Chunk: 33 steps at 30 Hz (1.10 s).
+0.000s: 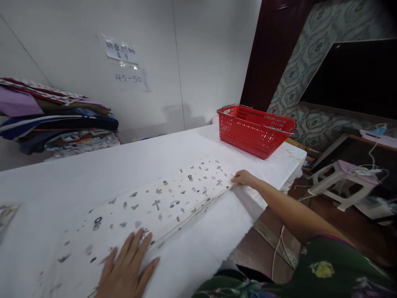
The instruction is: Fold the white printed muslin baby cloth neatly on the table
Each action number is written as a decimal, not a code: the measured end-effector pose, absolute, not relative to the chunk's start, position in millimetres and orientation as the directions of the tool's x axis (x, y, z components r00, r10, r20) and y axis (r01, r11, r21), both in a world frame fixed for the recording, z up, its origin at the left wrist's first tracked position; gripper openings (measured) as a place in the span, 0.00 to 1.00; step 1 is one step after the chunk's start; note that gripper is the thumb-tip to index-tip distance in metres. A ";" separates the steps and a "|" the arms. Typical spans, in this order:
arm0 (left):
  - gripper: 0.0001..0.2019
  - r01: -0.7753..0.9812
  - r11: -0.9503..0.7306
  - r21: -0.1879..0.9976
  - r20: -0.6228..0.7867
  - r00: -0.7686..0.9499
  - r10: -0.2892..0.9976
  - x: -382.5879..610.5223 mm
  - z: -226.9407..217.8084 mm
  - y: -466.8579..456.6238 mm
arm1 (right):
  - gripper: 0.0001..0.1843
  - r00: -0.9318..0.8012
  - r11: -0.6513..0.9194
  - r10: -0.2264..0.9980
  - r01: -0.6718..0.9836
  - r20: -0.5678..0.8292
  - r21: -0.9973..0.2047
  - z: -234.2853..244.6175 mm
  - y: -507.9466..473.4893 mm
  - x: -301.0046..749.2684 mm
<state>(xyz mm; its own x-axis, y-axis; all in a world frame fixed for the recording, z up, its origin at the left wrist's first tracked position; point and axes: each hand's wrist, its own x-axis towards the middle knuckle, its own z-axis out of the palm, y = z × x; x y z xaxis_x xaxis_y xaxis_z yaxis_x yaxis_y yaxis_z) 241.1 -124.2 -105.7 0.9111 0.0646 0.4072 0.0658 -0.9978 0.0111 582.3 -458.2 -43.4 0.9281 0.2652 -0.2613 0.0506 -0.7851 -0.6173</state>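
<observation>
A long folded white cloth point(173, 194), printed with small palm trees, leaves and other figures, lies flat across the table in several layers. My left hand point(127, 265) rests palm down on its near left part, fingers spread. At the far right end, my right hand point(244, 179) pinches the corner of the folded cloth between thumb and fingers. The layered edge of the cloth runs between my two hands on the side nearest me.
A red plastic basket point(248, 132) stands at the table's back right. Several folded fabrics point(58, 118) are piled at the back left. Another patterned piece point(8, 215) lies at the left edge. The white-covered table point(149, 155) ends on the right, near a plastic stool point(347, 178).
</observation>
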 end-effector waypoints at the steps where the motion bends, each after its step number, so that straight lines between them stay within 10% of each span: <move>1: 0.31 0.061 -0.998 0.011 0.410 0.910 0.060 240.8 -105.5 -124.2 | 0.08 0.931 -0.780 0.271 0.065 -0.244 -0.622 -40.1 -456.6 585.0; 19: 0.31 0.065 -0.997 -0.031 0.432 0.901 0.045 237.7 -105.0 -126.1 | 0.09 0.943 -0.917 0.246 0.150 -0.225 -0.371 -55.4 -454.7 592.6; 33: 0.27 0.078 -0.997 -0.012 0.302 0.951 0.071 229.7 -89.9 -129.6 | 0.15 0.861 -0.674 0.207 -0.218 -0.465 -0.705 -52.0 -471.8 569.5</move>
